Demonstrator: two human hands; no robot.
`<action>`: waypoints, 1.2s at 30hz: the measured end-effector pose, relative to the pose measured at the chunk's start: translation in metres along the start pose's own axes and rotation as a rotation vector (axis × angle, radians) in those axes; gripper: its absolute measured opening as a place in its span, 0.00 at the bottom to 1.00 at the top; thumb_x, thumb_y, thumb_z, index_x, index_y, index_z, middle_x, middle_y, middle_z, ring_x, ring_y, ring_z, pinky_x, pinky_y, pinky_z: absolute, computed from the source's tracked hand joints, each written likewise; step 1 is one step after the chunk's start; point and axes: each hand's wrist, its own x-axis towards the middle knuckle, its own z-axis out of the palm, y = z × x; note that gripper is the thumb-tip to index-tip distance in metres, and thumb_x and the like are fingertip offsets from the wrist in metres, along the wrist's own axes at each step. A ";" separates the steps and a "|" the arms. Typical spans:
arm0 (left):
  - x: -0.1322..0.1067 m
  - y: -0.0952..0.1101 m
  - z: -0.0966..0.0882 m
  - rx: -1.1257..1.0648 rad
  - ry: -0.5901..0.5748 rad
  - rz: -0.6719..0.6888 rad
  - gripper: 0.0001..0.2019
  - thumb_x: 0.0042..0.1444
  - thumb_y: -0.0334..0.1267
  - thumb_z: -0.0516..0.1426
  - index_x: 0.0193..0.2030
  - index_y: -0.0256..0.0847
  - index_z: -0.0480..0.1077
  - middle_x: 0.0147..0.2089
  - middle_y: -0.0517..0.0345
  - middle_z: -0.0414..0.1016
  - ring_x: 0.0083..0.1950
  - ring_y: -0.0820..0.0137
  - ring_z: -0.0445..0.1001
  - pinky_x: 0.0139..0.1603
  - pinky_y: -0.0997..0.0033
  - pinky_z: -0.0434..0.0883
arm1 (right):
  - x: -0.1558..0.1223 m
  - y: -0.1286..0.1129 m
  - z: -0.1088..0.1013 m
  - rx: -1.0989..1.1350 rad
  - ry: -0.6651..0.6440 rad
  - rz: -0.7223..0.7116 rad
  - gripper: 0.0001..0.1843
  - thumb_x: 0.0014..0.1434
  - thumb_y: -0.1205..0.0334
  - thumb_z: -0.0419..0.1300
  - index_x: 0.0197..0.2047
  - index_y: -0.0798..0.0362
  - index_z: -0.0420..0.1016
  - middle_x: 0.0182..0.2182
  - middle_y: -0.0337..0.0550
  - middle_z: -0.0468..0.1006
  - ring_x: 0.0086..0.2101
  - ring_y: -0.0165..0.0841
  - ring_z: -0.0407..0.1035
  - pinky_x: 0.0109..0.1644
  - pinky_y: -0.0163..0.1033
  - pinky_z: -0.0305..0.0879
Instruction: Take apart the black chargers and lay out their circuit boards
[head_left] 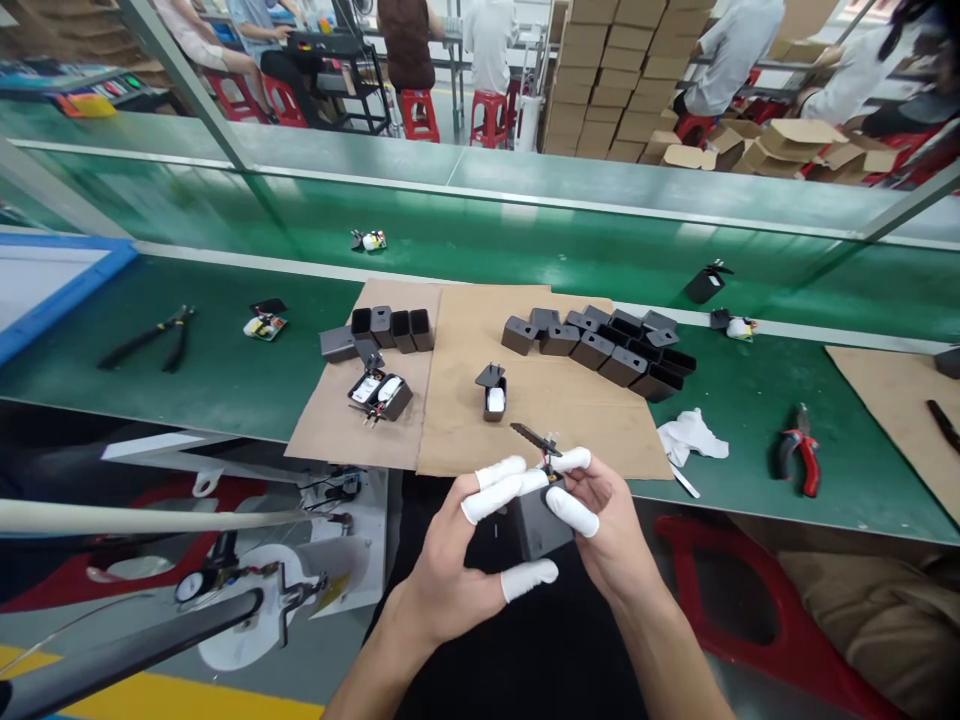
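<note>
A black plastic charger housing (541, 524) is tilted between my hands, just off the bench's front edge. My right hand (600, 510) is closed on it, thumb against the near face and a finger behind the top. From the housing's open end stands a black plug cover (535, 438) with metal pins, joined by short wires. At the housing's left is my left hand (472, 550), its fingers spread near the upper edge and its thumb apart below. White finger cots cover several fingertips. On the cardboard ahead stands another housing (494, 398) with a white part inside and its pin cover tilted up.
Black housings (592, 350) are grouped at the right of the cardboard (472, 440), several more (401, 330) at its left. Two partly assembled units (381, 392) lie nearby. Black pliers (154, 335), red-handled pliers (798, 450) and a white cloth (691, 436) rest on the green bench.
</note>
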 end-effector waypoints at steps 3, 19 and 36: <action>0.004 -0.001 0.006 -0.171 0.034 -0.064 0.42 0.44 0.28 0.79 0.67 0.52 0.76 0.60 0.47 0.79 0.60 0.54 0.81 0.61 0.58 0.80 | -0.006 -0.001 0.000 0.001 0.001 -0.035 0.19 0.58 0.51 0.78 0.48 0.47 0.81 0.43 0.43 0.81 0.40 0.35 0.76 0.47 0.39 0.76; 0.008 0.014 0.042 -0.697 0.399 -0.561 0.28 0.40 0.44 0.80 0.46 0.46 0.76 0.45 0.60 0.77 0.48 0.65 0.81 0.51 0.68 0.80 | -0.002 -0.004 -0.005 -0.079 -0.108 -0.201 0.28 0.57 0.53 0.79 0.58 0.46 0.81 0.47 0.46 0.82 0.46 0.40 0.77 0.57 0.48 0.77; 0.004 0.019 0.058 -0.605 0.478 -0.605 0.25 0.45 0.41 0.78 0.45 0.45 0.72 0.46 0.60 0.74 0.47 0.69 0.77 0.53 0.70 0.78 | -0.005 -0.023 0.002 -0.044 -0.078 -0.152 0.17 0.62 0.53 0.75 0.53 0.47 0.83 0.45 0.44 0.83 0.43 0.37 0.79 0.48 0.43 0.80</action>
